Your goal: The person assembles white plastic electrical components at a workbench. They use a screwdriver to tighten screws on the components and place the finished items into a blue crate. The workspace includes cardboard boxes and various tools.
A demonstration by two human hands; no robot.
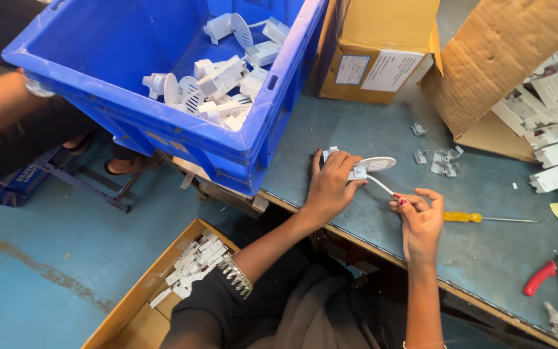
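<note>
Left hand presses a small white lamp part flat on the counter. Right hand pinches its thin white wire; I think pulling gently is best. Behind sits a brown box with two white labels, beside a blue crate.

A small assembly workshop: a worn blue-grey workbench carries a blue plastic crate of white moulded parts at upper left, open cardboard cartons along the top, and a yellow-handled screwdriver and red-handled pliers at right.
</note>
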